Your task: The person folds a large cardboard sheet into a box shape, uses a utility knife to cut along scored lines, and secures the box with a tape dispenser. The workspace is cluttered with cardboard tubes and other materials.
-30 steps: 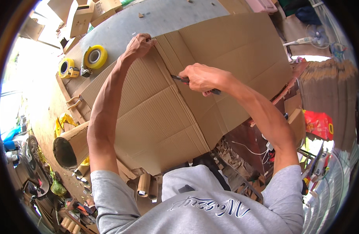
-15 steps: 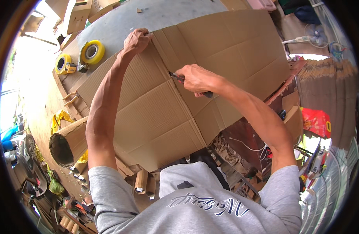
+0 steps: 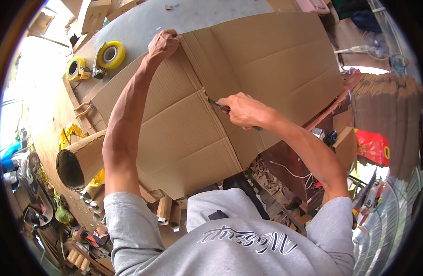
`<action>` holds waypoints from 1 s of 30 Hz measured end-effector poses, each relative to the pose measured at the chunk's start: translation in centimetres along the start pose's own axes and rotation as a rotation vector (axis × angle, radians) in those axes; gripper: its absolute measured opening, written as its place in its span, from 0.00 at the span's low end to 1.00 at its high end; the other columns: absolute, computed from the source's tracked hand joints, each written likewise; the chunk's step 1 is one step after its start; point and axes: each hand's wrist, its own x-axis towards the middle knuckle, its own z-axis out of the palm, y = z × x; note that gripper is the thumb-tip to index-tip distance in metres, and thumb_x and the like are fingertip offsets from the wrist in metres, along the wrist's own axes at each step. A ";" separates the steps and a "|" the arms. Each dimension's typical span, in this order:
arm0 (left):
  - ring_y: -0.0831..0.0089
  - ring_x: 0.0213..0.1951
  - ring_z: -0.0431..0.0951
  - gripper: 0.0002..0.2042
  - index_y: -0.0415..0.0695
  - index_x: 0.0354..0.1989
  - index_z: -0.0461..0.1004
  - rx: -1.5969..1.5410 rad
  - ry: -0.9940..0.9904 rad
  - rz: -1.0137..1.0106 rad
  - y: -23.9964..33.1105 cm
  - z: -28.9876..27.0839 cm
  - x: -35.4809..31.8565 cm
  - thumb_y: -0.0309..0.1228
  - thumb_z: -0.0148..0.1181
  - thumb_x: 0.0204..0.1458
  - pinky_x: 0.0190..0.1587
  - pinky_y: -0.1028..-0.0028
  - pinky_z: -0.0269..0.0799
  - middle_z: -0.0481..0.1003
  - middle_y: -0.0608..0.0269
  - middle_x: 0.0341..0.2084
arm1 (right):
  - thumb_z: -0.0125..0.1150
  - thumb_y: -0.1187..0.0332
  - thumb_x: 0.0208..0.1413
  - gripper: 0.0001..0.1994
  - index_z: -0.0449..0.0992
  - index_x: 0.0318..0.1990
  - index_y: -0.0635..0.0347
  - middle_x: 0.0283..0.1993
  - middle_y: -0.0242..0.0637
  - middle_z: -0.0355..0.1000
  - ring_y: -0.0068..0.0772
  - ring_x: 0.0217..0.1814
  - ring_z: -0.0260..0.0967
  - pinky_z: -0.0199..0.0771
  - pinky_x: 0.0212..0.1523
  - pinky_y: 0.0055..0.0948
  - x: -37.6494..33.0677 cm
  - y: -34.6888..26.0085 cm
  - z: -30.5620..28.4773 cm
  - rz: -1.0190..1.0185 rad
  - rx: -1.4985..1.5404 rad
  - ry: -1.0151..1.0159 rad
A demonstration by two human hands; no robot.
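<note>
A large brown cardboard sheet (image 3: 174, 124) lies across the table, with creases running along and across it. My left hand (image 3: 164, 43) is closed over the sheet's far edge, beside the long middle crease, and seems to pinch it there. In my right hand (image 3: 246, 110) is a utility knife (image 3: 219, 106) with a black and red body. Its blade points left and meets the cardboard at the middle crease, just below a cross crease. The part of the handle inside my fingers is hidden.
Two rolls of yellow tape (image 3: 111, 54) stand on the grey tabletop (image 3: 188, 16) at the far left. A cardboard tube (image 3: 80, 161) sticks out below the sheet's left side. Stacked flat cardboard (image 3: 381, 101) and a red bag (image 3: 372, 147) are on the right.
My right hand has moved toward me and slightly right with the knife, down along the middle crease. My left hand keeps its hold at the far edge.
</note>
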 end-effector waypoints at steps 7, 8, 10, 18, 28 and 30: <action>0.53 0.47 0.81 0.17 0.50 0.41 0.83 -0.054 0.005 -0.034 -1.0 0.4 1.1 0.48 0.58 0.56 0.49 0.59 0.74 0.82 0.54 0.39 | 0.52 0.79 0.46 0.16 0.78 0.44 0.65 0.36 0.57 0.78 0.61 0.41 0.78 0.78 0.43 0.51 -1.5 6.2 6.7 -0.255 -0.282 0.116; 0.53 0.46 0.81 0.17 0.49 0.41 0.82 -0.061 -0.020 -0.026 -0.9 0.3 1.3 0.48 0.58 0.56 0.49 0.60 0.74 0.82 0.54 0.38 | 0.52 0.78 0.47 0.16 0.79 0.44 0.63 0.36 0.57 0.78 0.62 0.42 0.78 0.78 0.44 0.51 -2.9 7.3 7.9 -0.155 -0.186 -0.006; 0.53 0.45 0.81 0.17 0.49 0.40 0.82 -0.043 0.003 -0.016 -1.4 0.0 1.5 0.48 0.58 0.55 0.48 0.60 0.74 0.82 0.53 0.38 | 0.53 0.79 0.49 0.17 0.79 0.47 0.59 0.37 0.58 0.78 0.64 0.44 0.77 0.77 0.45 0.52 -5.4 7.1 8.6 0.029 -0.018 -0.150; 0.55 0.44 0.81 0.18 0.48 0.41 0.82 -0.058 -0.036 0.021 -2.4 0.4 2.6 0.49 0.58 0.55 0.48 0.61 0.74 0.82 0.53 0.36 | 0.53 0.78 0.51 0.17 0.77 0.49 0.65 0.38 0.61 0.77 0.67 0.45 0.76 0.76 0.43 0.56 -8.2 7.9 13.2 0.024 -0.060 -0.038; 0.68 0.31 0.77 0.18 0.45 0.37 0.81 0.009 0.033 0.051 -2.4 0.5 2.2 0.48 0.59 0.58 0.39 0.67 0.71 0.77 0.59 0.24 | 0.53 0.78 0.50 0.16 0.75 0.49 0.66 0.34 0.63 0.76 0.68 0.41 0.75 0.76 0.41 0.58 -10.1 8.1 15.4 0.048 -0.008 0.030; 0.61 0.40 0.80 0.18 0.48 0.39 0.82 0.007 -0.009 0.029 -2.7 0.4 2.4 0.49 0.58 0.57 0.45 0.63 0.73 0.80 0.56 0.32 | 0.53 0.77 0.50 0.17 0.74 0.50 0.66 0.32 0.62 0.76 0.67 0.40 0.76 0.76 0.40 0.57 -10.4 8.1 16.2 0.040 -0.027 0.061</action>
